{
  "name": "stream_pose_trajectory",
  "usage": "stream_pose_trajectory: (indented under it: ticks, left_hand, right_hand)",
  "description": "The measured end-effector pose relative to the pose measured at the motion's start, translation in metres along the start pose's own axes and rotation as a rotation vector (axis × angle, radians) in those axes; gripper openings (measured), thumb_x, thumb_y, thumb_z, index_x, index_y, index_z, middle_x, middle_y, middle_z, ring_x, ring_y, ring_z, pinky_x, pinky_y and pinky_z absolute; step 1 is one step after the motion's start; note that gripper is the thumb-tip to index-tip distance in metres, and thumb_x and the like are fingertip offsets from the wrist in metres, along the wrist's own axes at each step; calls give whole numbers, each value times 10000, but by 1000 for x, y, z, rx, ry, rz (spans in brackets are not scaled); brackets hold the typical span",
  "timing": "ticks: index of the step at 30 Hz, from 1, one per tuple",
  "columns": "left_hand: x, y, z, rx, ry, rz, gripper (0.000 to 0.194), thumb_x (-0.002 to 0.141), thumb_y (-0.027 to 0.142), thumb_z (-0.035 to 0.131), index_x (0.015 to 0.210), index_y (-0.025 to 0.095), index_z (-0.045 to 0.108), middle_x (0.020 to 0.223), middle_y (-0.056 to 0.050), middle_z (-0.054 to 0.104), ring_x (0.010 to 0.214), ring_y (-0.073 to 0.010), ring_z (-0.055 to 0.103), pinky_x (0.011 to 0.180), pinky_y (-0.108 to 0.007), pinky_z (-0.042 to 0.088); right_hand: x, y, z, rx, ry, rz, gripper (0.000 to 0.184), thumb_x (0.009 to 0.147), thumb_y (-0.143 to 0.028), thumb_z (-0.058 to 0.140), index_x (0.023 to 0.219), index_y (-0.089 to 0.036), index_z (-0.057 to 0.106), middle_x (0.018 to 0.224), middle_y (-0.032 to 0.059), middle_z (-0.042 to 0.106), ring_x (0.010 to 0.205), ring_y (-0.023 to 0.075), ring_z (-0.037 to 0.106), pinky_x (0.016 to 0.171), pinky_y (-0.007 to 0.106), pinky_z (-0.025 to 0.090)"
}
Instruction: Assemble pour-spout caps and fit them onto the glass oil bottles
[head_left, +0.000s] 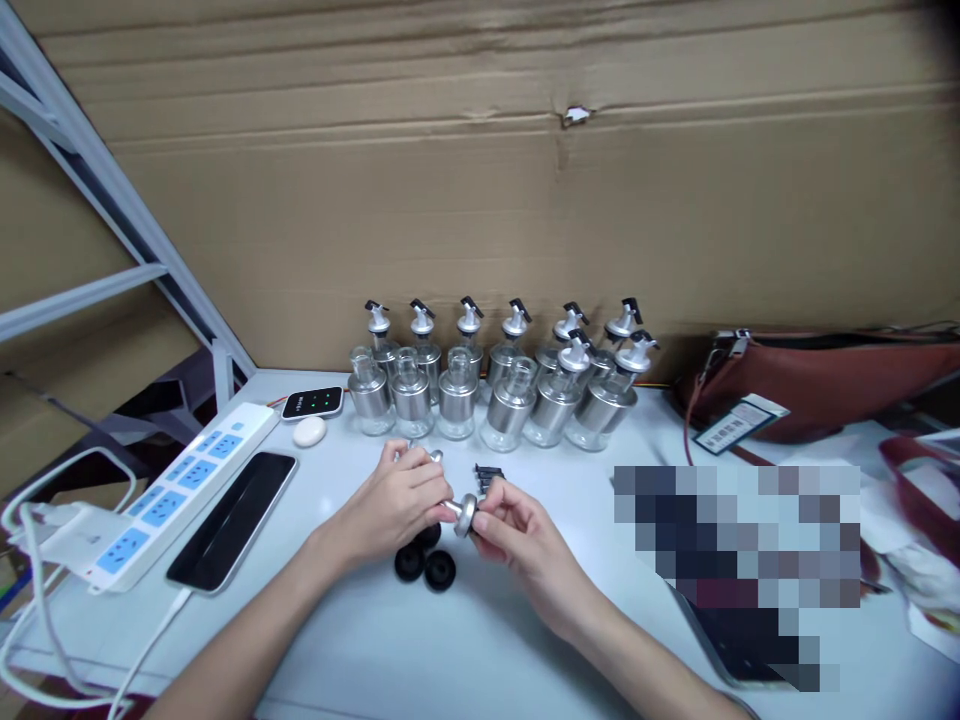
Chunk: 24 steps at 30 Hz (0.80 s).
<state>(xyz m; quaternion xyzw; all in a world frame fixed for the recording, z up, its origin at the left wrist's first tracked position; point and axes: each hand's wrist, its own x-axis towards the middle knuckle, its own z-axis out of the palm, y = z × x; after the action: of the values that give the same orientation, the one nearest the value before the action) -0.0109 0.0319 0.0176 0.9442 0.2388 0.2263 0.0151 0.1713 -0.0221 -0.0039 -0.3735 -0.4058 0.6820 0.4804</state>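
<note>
Between my two hands is a silver metal pourer spout [465, 516]. The fingers of my left hand [409, 495] close around its narrow stem. My right hand [516, 528] pinches the wide base end from the other side. Several round black rubber-like rings [439, 571] lie on the table just under my left hand, partly hidden by it. Other small silver parts [436, 456] show beyond my left fingers. A little group of dark, thin pieces [489, 474] lies behind my right fingertips; their kind is too small to tell.
Glass bottles with metal bands [511, 408] stand in two rows by the cardboard wall [480, 220]; several carry black-levered pourers. At left are a power strip [169, 500], a phone [234, 520] and white cables. A brown bag [840, 385] lies right, behind a blurred-out area.
</note>
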Motion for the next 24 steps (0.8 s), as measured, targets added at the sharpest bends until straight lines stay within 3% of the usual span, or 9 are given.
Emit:
stream_pose_trajectory:
  ticks: [4,8,15,18,20,22,24]
  left_hand:
    - [-1,-2,-2,-185,-72,-66,530,985,472,128,746,179,499,684,-6,533,736,-174,434,765,-336,280]
    - [-1,-1,-6,-303,-71,-83,539,976,503,113,716,181,458,659,8,510,714,-164,442,748,-328,280]
    - [1,2,-12,-371,-63,-96,566,989,476,98,626,169,404,591,21,456,608,-133,420,696,-306,299]
    - [2,2,-10,-399,-55,-104,563,997,458,119,602,163,390,574,33,446,575,-115,415,697,-292,303]
    - [2,1,-4,-380,3,-112,547,1001,449,137,630,164,420,595,35,483,588,-113,432,702,-286,302]
    - [2,2,5,-321,73,-129,512,1002,444,161,688,167,456,640,27,523,625,-119,455,706,-283,300]
    - [1,5,15,-265,126,-127,486,999,450,168,742,167,470,683,15,542,652,-124,469,718,-283,305]
  right_hand:
    - [0,1,6,-114,60,-106,412,655,-398,718,632,-204,355,561,-66,383,511,76,308,500,209,254]
    - [-4,1,7,-368,78,-275,261,685,-242,611,631,-210,357,561,-62,364,511,85,315,479,207,273]
    - [-8,-6,1,-902,-33,-854,224,783,-117,551,682,-213,376,601,-25,454,553,113,408,521,232,342]
    - [-7,-8,-5,-1030,-94,-986,172,824,-109,531,724,-209,432,606,-7,484,561,128,414,534,251,356]
    - [-6,-9,-9,-974,-58,-895,131,832,-137,552,753,-206,472,626,-3,508,565,127,444,538,248,374]
    - [-4,-10,-12,-786,4,-644,86,826,-212,602,843,-203,519,679,1,549,603,129,505,560,240,408]
    - [-3,-11,-13,-580,23,-376,205,806,-306,645,947,-201,539,722,2,571,645,135,544,583,239,437]
